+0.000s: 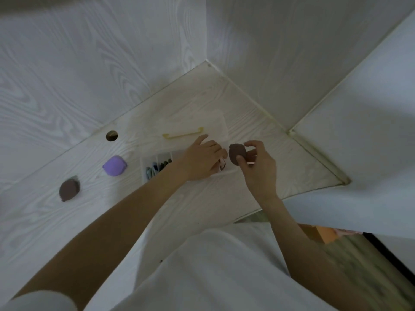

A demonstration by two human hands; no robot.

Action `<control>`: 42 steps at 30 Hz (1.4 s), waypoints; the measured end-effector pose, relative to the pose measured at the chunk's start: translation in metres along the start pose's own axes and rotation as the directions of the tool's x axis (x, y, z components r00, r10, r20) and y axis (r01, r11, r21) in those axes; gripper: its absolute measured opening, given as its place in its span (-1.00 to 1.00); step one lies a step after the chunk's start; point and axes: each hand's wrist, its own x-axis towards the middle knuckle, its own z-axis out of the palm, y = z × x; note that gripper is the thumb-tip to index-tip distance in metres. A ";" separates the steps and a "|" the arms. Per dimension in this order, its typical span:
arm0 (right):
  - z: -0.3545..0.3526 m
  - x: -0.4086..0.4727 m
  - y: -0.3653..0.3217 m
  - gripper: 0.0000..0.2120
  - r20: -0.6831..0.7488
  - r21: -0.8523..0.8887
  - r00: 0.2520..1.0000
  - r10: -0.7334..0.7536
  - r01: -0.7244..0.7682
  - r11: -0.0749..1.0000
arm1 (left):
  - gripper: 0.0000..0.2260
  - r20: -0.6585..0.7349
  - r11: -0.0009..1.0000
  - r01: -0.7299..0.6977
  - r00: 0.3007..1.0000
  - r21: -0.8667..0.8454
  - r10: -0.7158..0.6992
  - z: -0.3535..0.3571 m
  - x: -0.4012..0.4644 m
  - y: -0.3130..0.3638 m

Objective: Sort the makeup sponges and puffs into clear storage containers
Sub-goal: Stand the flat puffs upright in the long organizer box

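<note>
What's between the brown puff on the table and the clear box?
The purple puff lies between the brown puff and the clear box, on the table, in the head view.

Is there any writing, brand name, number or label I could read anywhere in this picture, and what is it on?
None. No text shows on the clear storage container, its yellow handle, the brown puff in the right hand, or the purple sponge and brown sponge on the table.

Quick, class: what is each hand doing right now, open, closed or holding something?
Left hand: fingers curled over the clear container; any grip cannot be told.
Right hand: pinching a brown sponge.
</note>
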 end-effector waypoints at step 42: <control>0.180 -0.040 -0.153 -0.78 0.693 0.074 0.431 -0.577 0.754 0.652 | -0.75 -0.120 0.100 0.654 0.014 -0.749 -0.993 0.076 -0.285 -0.073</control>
